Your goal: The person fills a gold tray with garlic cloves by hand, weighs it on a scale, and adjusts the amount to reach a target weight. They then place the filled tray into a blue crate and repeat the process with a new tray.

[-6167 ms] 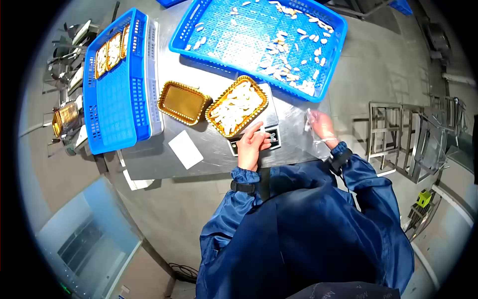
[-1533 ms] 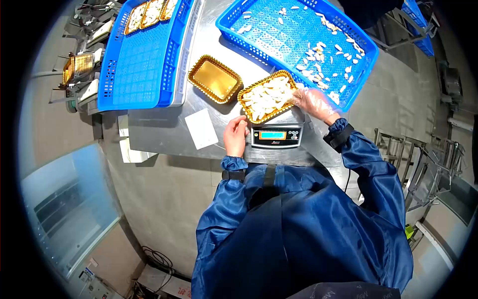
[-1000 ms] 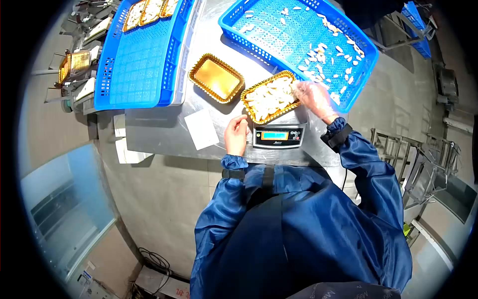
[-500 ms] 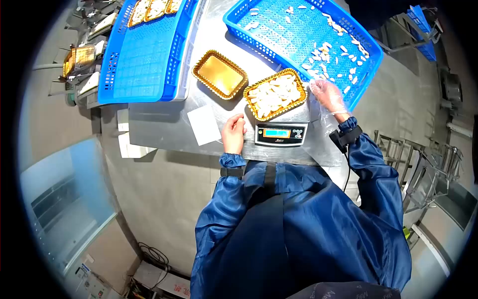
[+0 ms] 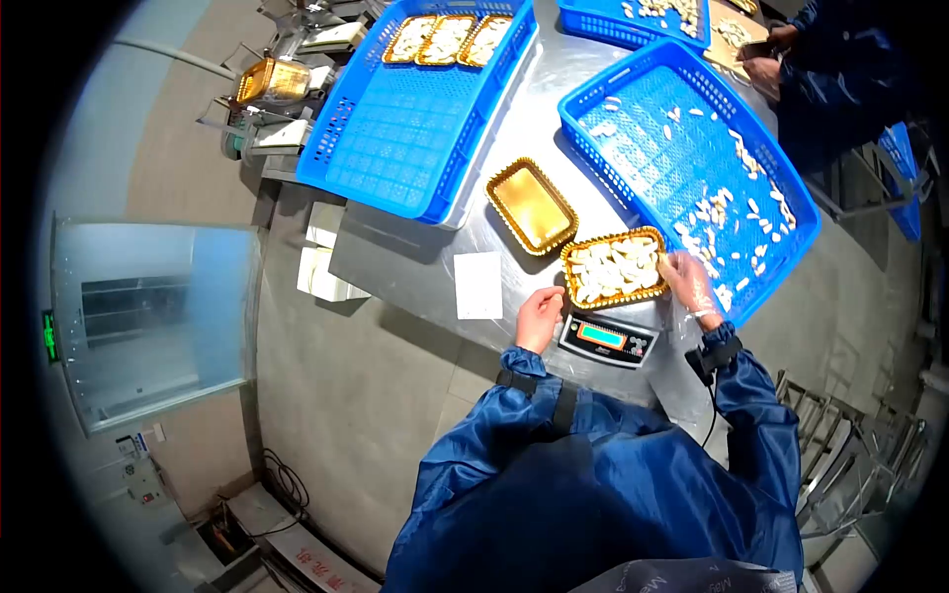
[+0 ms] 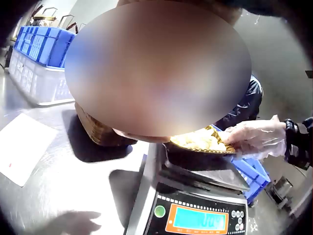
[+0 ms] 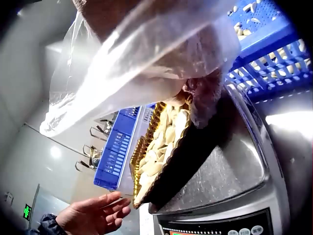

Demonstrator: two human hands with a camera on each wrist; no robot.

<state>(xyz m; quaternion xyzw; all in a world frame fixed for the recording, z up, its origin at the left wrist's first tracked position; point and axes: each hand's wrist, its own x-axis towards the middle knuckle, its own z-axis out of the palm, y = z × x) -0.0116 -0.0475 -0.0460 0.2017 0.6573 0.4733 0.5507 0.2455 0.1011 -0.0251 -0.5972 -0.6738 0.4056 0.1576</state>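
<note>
A golden fluted tray (image 5: pixel 615 296) filled with pale, slivered pieces (image 5: pixel 608 267) rests at the weighing scale (image 5: pixel 608 339). My gloved right hand (image 5: pixel 692 287) has its bunched fingertips right at the tray's right end, in among the pieces and rim; I cannot tell what they pinch. Loose clear plastic of the glove (image 7: pixel 146 63) covers much of the right wrist view. My bare left hand (image 5: pixel 540 318), fingers loosely bent, is beside the tray's left corner, holding nothing. A second golden tray (image 5: pixel 534 206), empty, stands behind it. A blurred oval hides the middle of the left wrist view.
A blue basket (image 5: pixel 633 188) with scattered pieces lies behind the scale. Another blue basket (image 5: pixel 381 148), at the left, holds several filled trays (image 5: pixel 445 40). A white card (image 5: pixel 478 286) lies on the metal table (image 5: pixel 415 252). Another person's hands (image 5: pixel 766 69) work at the far right.
The right hand was in the filled tray, drew off to its right half a second ago, and is back at its right end. The left hand stays nearby. The head view has swung left.
</note>
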